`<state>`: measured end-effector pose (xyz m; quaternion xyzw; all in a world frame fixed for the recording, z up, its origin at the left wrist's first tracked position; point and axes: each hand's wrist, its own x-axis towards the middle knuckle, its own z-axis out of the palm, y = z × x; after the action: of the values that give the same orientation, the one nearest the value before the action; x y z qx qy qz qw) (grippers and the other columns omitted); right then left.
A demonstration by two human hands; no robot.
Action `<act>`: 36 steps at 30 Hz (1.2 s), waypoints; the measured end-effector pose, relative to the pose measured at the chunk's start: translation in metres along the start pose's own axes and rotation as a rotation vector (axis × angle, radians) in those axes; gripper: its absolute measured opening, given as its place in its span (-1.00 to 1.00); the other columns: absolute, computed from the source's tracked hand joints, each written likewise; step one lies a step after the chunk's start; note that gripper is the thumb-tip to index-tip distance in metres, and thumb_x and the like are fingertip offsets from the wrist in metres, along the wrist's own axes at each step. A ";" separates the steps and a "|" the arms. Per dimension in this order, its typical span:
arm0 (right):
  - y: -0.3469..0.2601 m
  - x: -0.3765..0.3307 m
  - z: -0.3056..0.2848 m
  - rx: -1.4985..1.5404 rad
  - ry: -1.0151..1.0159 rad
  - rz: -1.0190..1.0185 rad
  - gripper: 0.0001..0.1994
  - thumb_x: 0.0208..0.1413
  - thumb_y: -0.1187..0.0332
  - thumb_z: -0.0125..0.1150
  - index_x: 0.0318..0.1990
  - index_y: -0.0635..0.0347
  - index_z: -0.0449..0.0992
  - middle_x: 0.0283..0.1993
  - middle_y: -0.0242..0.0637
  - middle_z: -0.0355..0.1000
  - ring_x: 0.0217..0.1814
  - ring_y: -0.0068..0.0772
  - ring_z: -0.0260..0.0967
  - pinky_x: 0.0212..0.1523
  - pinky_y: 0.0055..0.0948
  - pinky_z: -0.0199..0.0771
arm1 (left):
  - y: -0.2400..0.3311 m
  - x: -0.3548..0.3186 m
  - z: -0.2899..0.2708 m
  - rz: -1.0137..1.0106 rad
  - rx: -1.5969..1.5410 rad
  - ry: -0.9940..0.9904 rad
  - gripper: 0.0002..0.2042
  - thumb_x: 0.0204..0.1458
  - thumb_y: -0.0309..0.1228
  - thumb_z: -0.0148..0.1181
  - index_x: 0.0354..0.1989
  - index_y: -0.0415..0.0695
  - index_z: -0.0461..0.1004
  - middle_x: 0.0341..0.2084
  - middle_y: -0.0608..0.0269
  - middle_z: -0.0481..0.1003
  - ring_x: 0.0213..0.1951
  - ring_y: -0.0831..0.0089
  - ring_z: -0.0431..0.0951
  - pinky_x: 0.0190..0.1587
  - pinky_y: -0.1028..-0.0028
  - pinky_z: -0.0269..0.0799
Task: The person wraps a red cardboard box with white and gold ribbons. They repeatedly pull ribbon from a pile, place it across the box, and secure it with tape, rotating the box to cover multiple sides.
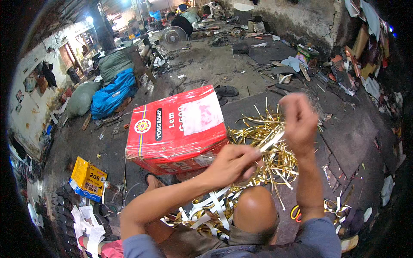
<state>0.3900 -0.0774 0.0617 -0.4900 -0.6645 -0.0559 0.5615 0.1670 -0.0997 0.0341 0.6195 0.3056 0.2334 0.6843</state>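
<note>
My left hand (pixel 234 165) pinches a narrow white strip (pixel 272 142) between thumb and fingers, just right of the red cardboard box (pixel 148 122). From there the strip slants up toward my right hand (pixel 300 124). That hand is raised with its fingers curled and is blurred; whatever sits in its grip is hidden. Beneath both hands lies a tangled heap of thin gold strips (pixel 279 165). Wider white strips (pixel 217 206), mixed with gold ones, spread around my bent knee (pixel 256 204).
Scissors (pixel 296 213) with yellow and red handles lie by my right forearm. On the left are a yellow carton (pixel 88 178) and a blue sack (pixel 114 94). A fan (pixel 174 38) stands farther back, and a dark sandal (pixel 226 90) lies behind the box. Scraps litter the right side.
</note>
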 end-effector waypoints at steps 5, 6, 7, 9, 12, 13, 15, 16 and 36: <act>0.087 0.024 -0.014 -0.056 0.080 0.233 -0.75 0.43 0.30 0.11 -0.18 0.33 0.56 -0.33 -0.20 0.60 -0.33 -0.49 0.52 -0.23 -0.38 0.49 | -0.014 -0.076 -0.042 -0.073 0.064 0.189 -0.75 0.41 -0.24 0.13 -0.15 -0.16 0.63 -0.64 0.52 0.38 -0.62 0.76 0.27 -0.58 0.62 0.10; 0.118 0.022 -0.011 -0.057 0.130 0.189 -0.74 0.43 0.29 0.11 -0.19 0.33 0.57 -0.34 -0.20 0.60 -0.33 -0.49 0.52 -0.23 -0.38 0.48 | -0.022 -0.086 -0.050 -0.110 0.086 0.216 -0.75 0.40 -0.24 0.15 -0.15 -0.15 0.63 -0.65 0.53 0.37 -0.62 0.76 0.26 -0.58 0.62 0.09; 0.140 0.022 -0.011 -0.055 0.174 0.145 -0.73 0.43 0.28 0.11 -0.20 0.33 0.58 -0.36 -0.20 0.60 -0.34 -0.49 0.52 -0.24 -0.38 0.48 | -0.031 -0.097 -0.058 -0.128 0.104 0.249 -0.75 0.39 -0.23 0.17 -0.15 -0.16 0.63 -0.65 0.54 0.37 -0.62 0.76 0.26 -0.59 0.63 0.08; 0.156 0.023 -0.014 -0.206 0.093 0.302 -0.70 0.40 0.23 0.12 -0.23 0.31 0.62 -0.40 -0.10 0.60 -0.34 -0.34 0.57 -0.24 -0.27 0.49 | -0.037 -0.124 -0.064 -0.144 0.079 0.334 -0.73 0.37 -0.22 0.20 -0.19 -0.18 0.64 -0.65 0.51 0.39 -0.63 0.74 0.27 -0.59 0.62 0.10; 0.200 0.017 -0.010 -0.234 0.098 0.217 -0.68 0.38 0.19 0.14 -0.23 0.29 0.65 -0.40 -0.05 0.60 -0.36 -0.22 0.58 -0.25 -0.21 0.49 | -0.043 -0.140 -0.066 -0.132 0.081 0.410 -0.73 0.36 -0.24 0.22 -0.23 -0.21 0.64 -0.63 0.45 0.43 -0.64 0.71 0.32 -0.59 0.62 0.17; 0.200 0.015 -0.003 -0.216 0.081 0.196 -0.67 0.38 0.18 0.15 -0.23 0.29 0.65 -0.40 -0.04 0.59 -0.37 -0.18 0.57 -0.25 -0.21 0.49 | -0.045 -0.145 -0.066 -0.140 0.074 0.441 -0.74 0.36 -0.26 0.22 -0.24 -0.22 0.64 -0.63 0.43 0.45 -0.64 0.70 0.35 -0.59 0.61 0.21; 0.201 0.015 -0.001 -0.234 0.056 0.266 -0.67 0.37 0.18 0.15 -0.23 0.28 0.65 -0.38 -0.04 0.60 -0.35 -0.15 0.58 -0.23 -0.21 0.50 | -0.048 -0.145 -0.064 -0.114 0.106 0.512 -0.75 0.35 -0.29 0.22 -0.25 -0.24 0.64 -0.61 0.39 0.48 -0.63 0.68 0.41 -0.58 0.61 0.28; 0.202 0.009 -0.002 -0.251 0.038 0.308 -0.67 0.37 0.17 0.15 -0.24 0.28 0.66 -0.37 -0.04 0.61 -0.33 -0.13 0.59 -0.22 -0.21 0.50 | -0.051 -0.143 -0.062 -0.109 0.119 0.541 -0.76 0.35 -0.31 0.21 -0.25 -0.25 0.63 -0.60 0.37 0.50 -0.63 0.66 0.44 -0.57 0.60 0.32; 0.060 0.028 0.137 0.721 -1.014 0.435 -0.63 0.36 0.08 0.25 -0.48 0.04 0.47 -0.57 -0.62 0.24 -0.55 -0.73 0.10 -0.50 -0.57 0.05 | -0.029 0.051 -0.143 0.500 0.513 0.691 -0.79 0.22 -0.35 0.27 -0.17 -0.25 0.69 -0.38 0.18 0.68 -0.37 0.48 0.61 -0.29 0.37 0.52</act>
<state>0.3412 0.0552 0.0059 -0.3597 -0.7095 0.5228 0.3063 0.0998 0.0336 -0.0081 0.7087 0.4044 0.4992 0.2916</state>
